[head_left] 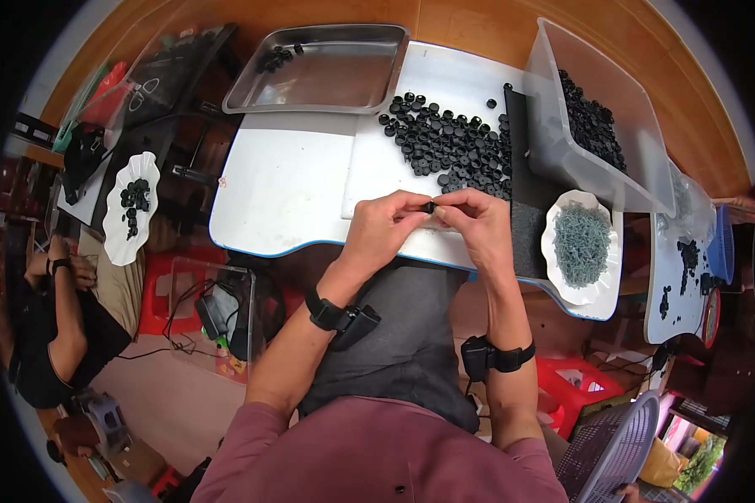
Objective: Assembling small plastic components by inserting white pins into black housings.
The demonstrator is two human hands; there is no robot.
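Evidently, the biggest thing before you is the white, blue-edged counter (285,184). At its far right stands a translucent plastic bin (552,134), with many black parts inside. At the far left side sits a shallow metal tray (335,75), holding just a few black pieces near its upper left corner. A dark strip (530,226) runs beside the bin, and to its left spreads a loose pile of round black caps (461,142). Near the front right corner, a white scalloped plate (591,293) carries a heap of thin grey-green pieces (582,243). Your left hand (383,222) pinches a small black piece (429,207) between thumb and fingers, and your right hand (481,222) grips it from the other side. That piece sits between your fingertips, just in front of the pile.
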